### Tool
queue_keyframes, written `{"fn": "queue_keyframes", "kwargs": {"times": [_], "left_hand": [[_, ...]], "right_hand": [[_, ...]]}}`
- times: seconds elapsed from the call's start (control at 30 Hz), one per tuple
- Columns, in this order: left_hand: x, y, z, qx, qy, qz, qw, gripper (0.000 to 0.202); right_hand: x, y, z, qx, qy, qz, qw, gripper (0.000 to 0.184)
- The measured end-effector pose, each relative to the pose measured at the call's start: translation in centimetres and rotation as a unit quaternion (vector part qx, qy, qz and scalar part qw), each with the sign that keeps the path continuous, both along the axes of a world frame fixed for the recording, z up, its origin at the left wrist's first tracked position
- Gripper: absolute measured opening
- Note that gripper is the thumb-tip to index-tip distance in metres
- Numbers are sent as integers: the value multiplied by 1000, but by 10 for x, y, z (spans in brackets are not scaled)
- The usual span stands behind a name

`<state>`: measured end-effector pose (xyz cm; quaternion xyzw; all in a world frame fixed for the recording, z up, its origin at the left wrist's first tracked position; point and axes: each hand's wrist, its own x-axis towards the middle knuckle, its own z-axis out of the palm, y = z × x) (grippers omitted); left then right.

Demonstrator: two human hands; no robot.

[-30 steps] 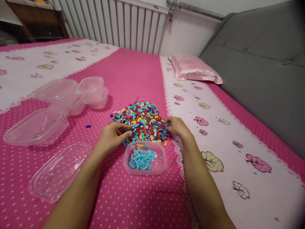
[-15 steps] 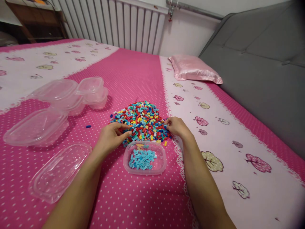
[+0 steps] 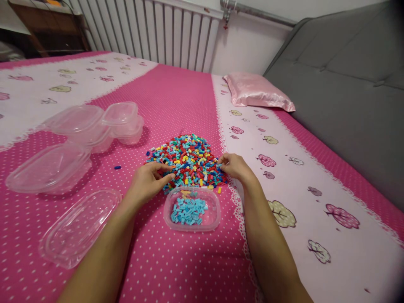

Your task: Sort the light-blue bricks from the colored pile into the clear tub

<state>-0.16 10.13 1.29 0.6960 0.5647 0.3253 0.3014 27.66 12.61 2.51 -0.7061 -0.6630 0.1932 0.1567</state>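
A mixed pile of small toy building bricks (image 3: 189, 158) in red, blue, yellow, white and light blue lies on the bedspread. At its left edge, my left hand (image 3: 151, 179) rests with thumb and fingers apart, fingertips over the bricks. My right hand (image 3: 232, 165) is at the pile's right edge, its fingertips drawn together; whatever they pinch is too small to make out. In front of the pile, between my forearms, a clear plastic box (image 3: 214, 216) holds many light blue bricks (image 3: 188, 211) and a few yellowish ones at its far end.
A clear lid (image 3: 80, 227) lies left of my left forearm. Several lidded clear containers (image 3: 47, 168) stand farther left, some stacked. One dark blue brick (image 3: 117, 167) lies apart from the pile. A pink pillow (image 3: 257, 90) rests against the grey headboard (image 3: 341, 75); a radiator (image 3: 148, 33) lines the wall.
Almost nothing differs. My right fingertips have shifted very slightly at the pile's edge; my left hand and the box stay in place.
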Motion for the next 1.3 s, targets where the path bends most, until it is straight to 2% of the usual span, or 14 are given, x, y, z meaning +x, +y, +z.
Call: {"fn": "queue_keyframes", "kwargs": {"times": [0.17, 0.47, 0.67, 0.87, 1.0, 1.1, 1.2, 1.3], "left_hand": [[0, -1, 1, 9, 14, 5, 1000, 42], [-1, 0, 1, 6, 18, -4, 1000, 46], [-2, 3, -6, 3, 5, -5, 1000, 46], [-1, 1, -2, -1, 14, -2, 1000, 46], [0, -1, 0, -3, 14, -2, 1000, 47], [0, -1, 1, -8, 10, -3, 1000, 47], [1, -1, 2, -9, 8, 0, 1000, 47], [1, -1, 2, -9, 14, -1, 1000, 47]], "right_hand": [[-1, 0, 1, -24, 13, 11, 1000, 23], [-1, 0, 1, -36, 33, 23, 999, 14], [-8, 0, 4, -28, 15, -25, 999, 14], [-5, 2, 1, -6, 25, -38, 999, 14], [0, 3, -4, 5, 129, -50, 990, 14], [-1, 0, 0, -2, 273, -28, 962, 15], [-9, -7, 12, -36, 381, 22, 924, 17], [-18, -17, 28, -74, 419, 104, 899, 19]]}}
